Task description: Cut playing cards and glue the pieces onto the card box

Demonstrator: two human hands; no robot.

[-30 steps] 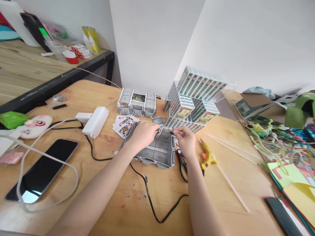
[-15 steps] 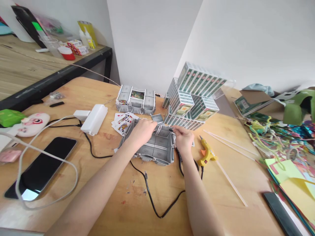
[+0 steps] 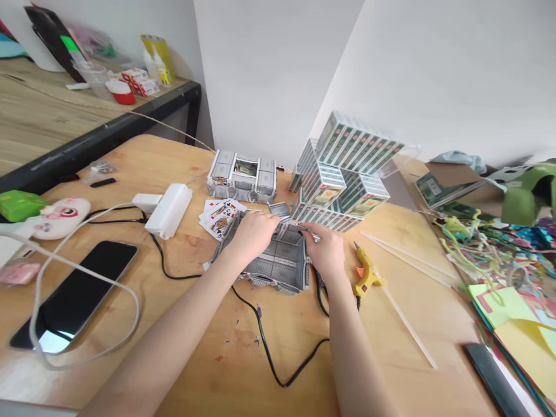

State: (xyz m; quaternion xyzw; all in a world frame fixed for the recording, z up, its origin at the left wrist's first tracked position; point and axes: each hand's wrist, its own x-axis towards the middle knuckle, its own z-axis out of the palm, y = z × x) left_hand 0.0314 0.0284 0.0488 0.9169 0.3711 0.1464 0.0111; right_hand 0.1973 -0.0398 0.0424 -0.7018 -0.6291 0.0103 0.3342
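In front of me an open-topped box [image 3: 278, 262] built from grey-backed playing cards sits on the wooden table. My left hand [image 3: 255, 233] reaches over its left side, fingers closed at the back wall beside a raised card flap [image 3: 280, 211]. My right hand [image 3: 325, 248] is closed on the back right corner, thumb and fingers pinching the edge. Both hands partly hide the back wall. Loose playing cards [image 3: 220, 216] lie face up behind the box's left end. A second playing-card box [image 3: 241, 178] stands farther back.
Stacked card packs [image 3: 332, 179] rise at the back right. A yellow glue gun [image 3: 367, 273] lies right of my right hand, near clear glue sticks [image 3: 410, 327]. A black cable [image 3: 263, 341] crosses the front. A phone [image 3: 76, 295] and white adapter [image 3: 169, 209] are at left.
My right hand's fingers have shifted slightly and curl closer on the box's back right corner. My left hand stays at the back wall. The whole view has moved slightly.
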